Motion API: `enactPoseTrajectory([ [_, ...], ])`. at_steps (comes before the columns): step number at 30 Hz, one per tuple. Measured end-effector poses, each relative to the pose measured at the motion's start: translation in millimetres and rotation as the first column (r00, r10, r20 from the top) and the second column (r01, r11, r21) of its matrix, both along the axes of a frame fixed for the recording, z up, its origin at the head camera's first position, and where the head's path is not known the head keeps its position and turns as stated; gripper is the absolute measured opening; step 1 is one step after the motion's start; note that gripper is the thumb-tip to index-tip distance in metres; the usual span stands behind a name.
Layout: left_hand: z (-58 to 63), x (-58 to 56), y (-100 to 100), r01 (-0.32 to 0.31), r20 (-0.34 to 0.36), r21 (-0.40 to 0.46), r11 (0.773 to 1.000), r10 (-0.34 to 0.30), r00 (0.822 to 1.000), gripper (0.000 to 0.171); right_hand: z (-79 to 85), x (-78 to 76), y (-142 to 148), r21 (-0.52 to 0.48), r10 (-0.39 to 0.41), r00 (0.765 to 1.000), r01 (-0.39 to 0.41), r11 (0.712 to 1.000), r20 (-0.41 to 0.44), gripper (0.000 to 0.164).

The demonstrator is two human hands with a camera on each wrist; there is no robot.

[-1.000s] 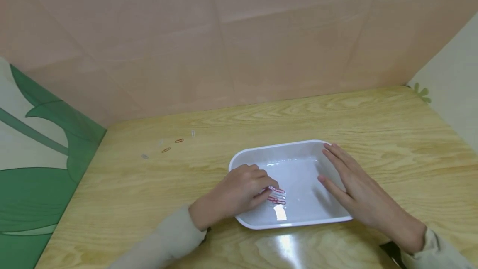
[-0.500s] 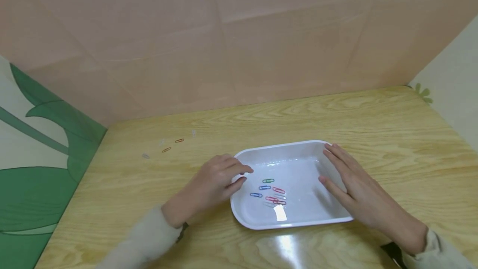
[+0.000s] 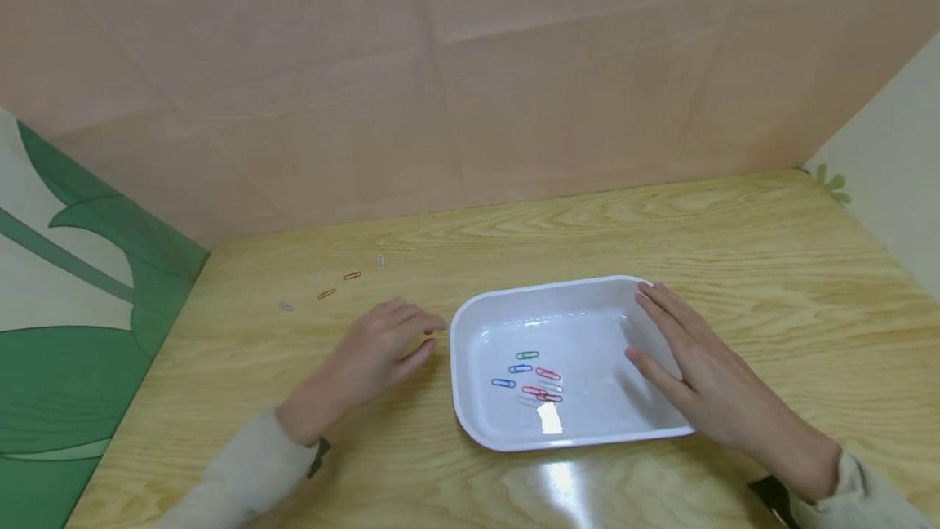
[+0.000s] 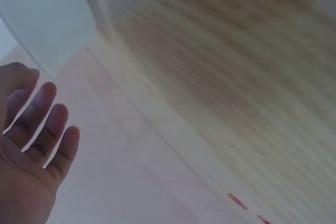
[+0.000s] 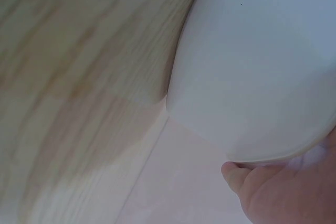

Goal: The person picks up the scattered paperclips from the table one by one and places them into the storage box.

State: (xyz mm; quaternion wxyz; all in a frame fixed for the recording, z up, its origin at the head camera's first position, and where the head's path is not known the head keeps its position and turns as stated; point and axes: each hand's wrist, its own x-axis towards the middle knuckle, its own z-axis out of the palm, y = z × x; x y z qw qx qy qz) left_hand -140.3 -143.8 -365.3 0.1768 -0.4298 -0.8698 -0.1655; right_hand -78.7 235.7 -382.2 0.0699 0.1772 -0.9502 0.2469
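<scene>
A white rectangular tray [image 3: 573, 442] stands on the table, with several paper clips lying loose at its left. Among these are a green paper clip [image 3: 527, 356], two blue ones and several red and clear ones. Just outside the tray's left rim is my left hand [image 3: 370, 353], fingers loosely bent and nothing in them; the left wrist view also has this hand [image 4: 37, 145] without anything held. My right hand [image 3: 701, 378] rests at the tray's right rim, its fingers extended. From the right wrist, that hand [image 5: 299, 187] touches the rim of the tray [image 5: 252, 66].
Several more paper clips lie at the far left of the wooden table [image 3: 411, 472]: two orange ones, including an orange paper clip [image 3: 352, 276], and some pale ones such as a white paper clip [image 3: 380, 261]. A pinkish wall covering [image 3: 441, 104] rises behind the table.
My left hand has come out of the tray and moved left over the table. The clips it was covering now show in the tray. My right hand stays at the rim.
</scene>
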Motion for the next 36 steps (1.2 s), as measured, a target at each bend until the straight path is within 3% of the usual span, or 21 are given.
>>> enactPoseTrajectory([
  [14,-13.7,-3.2,-33,-0.101,0.027,-0.077,0.992,0.103,0.994,0.025,1.9,0.3,-1,0.003,-0.008,1.000,0.008,1.000,0.006,0.069],
  [24,-17.6,-14.5,-64,-0.182,-0.003,-0.090,0.979,0.182,0.983,0.024,3.0,0.5,-1,0.000,-0.003,1.000,0.003,1.000,0.023,0.070],
  [27,-19.6,-17.2,-74,-0.211,0.023,-0.086,0.974,0.214,0.977,0.025,3.4,0.5,-1,0.002,-0.005,1.000,0.005,1.000,0.029,0.070],
  [31,-23.4,-18.0,-85,-0.279,0.121,-0.106,0.955,0.291,0.949,0.023,3.7,0.6,-1,0.004,-0.008,0.999,0.008,1.000,0.037,0.071],
  [36,-25.6,-16.8,-101,-0.394,0.255,-0.192,0.899,0.433,0.864,0.024,3.9,1.0,-2,0.002,-0.008,0.999,0.008,1.000,0.041,0.070],
])
